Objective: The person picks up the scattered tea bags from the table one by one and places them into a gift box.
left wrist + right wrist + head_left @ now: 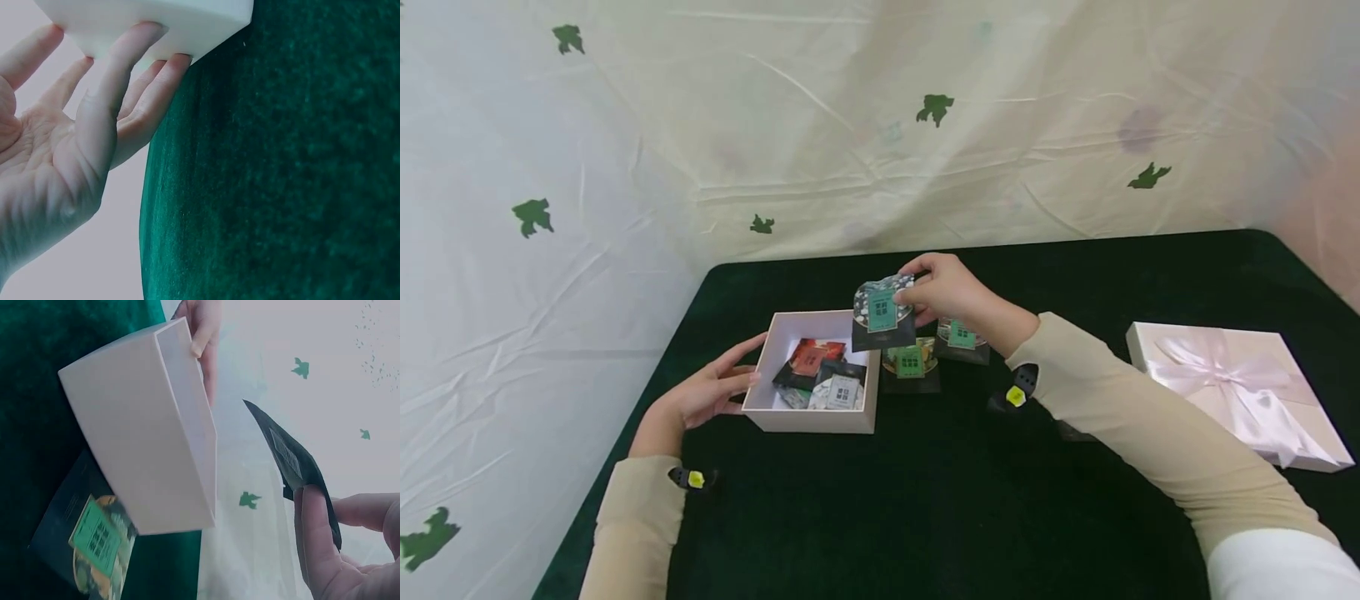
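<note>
A pale pink open box (820, 422) stands on the dark green cloth. Inside lie several sachets, among them a black one with a red label (811, 360) and one with a white label (841, 392). My left hand (713, 390) touches the box's left side with extended fingers; in the left wrist view the fingertips of that hand (94, 125) rest against the box wall. Between thumb and fingers my right hand (946, 292) pinches a dark sachet with a teal label (880, 310), above the box's right rim. Edge-on, this sachet (294, 456) appears in the right wrist view.
Right of the box lie a green-labelled sachet (910, 363) and another sachet (962, 337), partly under my right hand. A pink lid with a satin bow (1232, 375) lies at the right. My right sleeve partly covers a dark item (1075, 432). A white curtain (850, 125) hangs behind.
</note>
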A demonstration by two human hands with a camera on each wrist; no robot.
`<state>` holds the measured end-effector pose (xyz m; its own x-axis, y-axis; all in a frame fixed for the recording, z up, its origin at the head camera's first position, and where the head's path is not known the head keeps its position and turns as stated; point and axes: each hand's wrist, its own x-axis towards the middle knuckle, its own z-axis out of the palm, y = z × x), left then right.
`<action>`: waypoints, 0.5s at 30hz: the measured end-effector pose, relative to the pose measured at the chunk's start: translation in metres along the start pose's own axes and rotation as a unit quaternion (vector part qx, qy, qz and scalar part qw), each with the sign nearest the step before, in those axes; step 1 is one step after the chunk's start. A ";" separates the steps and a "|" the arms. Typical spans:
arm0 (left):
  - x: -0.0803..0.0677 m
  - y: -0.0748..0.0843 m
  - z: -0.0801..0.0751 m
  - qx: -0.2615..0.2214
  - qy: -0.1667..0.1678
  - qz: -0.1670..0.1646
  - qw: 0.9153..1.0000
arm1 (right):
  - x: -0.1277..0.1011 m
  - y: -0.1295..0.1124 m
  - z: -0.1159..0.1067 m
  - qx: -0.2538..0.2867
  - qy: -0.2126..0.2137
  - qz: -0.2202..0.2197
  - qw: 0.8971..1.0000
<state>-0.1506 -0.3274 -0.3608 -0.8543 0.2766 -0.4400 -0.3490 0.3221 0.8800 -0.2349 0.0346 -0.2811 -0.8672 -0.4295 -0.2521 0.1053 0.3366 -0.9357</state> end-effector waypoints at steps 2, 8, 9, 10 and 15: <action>-0.001 0.001 0.000 0.000 0.000 0.000 1.000 | 0.004 -0.002 0.007 0.006 0.000 -0.002 1.000; -0.001 0.001 -0.001 0.004 0.004 -0.002 1.000 | 0.016 -0.003 0.028 0.013 -0.008 0.000 1.000; -0.001 0.001 -0.001 0.005 0.005 -0.004 1.000 | 0.018 -0.003 0.031 0.013 -0.011 0.000 1.000; -0.001 0.001 -0.001 0.005 0.006 -0.005 1.000 | 0.019 -0.002 0.034 0.012 -0.013 0.002 1.000; -0.003 0.002 0.001 0.003 0.008 -0.012 1.000 | 0.026 0.002 0.047 0.007 -0.019 0.007 1.000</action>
<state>-0.1485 -0.3267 -0.3579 -0.8522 0.2535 -0.4578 -0.3671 0.3340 0.8682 -0.2340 -0.0152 -0.3012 -0.8460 -0.4568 -0.2749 0.1249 0.3316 -0.9351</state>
